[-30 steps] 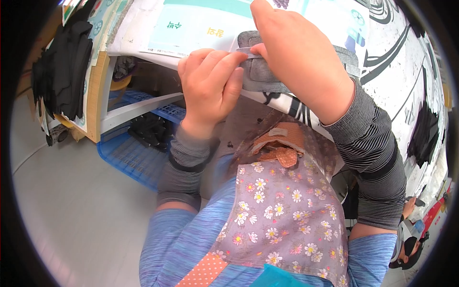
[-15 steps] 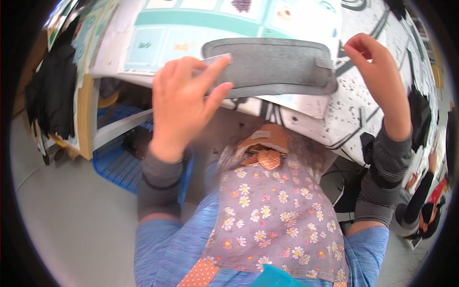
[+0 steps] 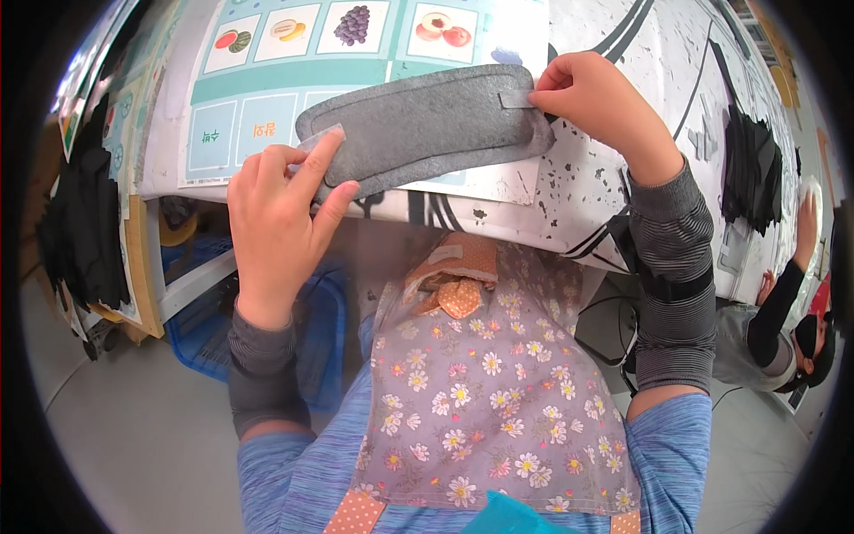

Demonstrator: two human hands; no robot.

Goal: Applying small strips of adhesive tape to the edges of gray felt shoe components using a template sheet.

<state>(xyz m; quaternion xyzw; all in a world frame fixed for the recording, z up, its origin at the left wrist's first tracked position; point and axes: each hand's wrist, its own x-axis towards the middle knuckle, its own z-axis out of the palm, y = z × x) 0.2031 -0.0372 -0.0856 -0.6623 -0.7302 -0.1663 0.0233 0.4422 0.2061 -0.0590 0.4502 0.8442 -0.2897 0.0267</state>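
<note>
Long grey padded felt strip (image 3: 427, 125) laid flat on paint-spattered white table (image 3: 658, 80), left end pinched by left hand (image 3: 280, 222), right end tab gripped by right hand (image 3: 592, 93), fruit picture chart (image 3: 356, 36) beneath.

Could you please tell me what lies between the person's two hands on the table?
In the head view, the grey felt strip spans the gap, left hand pinching one end, right hand the other, over a fruit picture chart.

Grey floor (image 3: 116, 427) — perhaps concrete.
</note>
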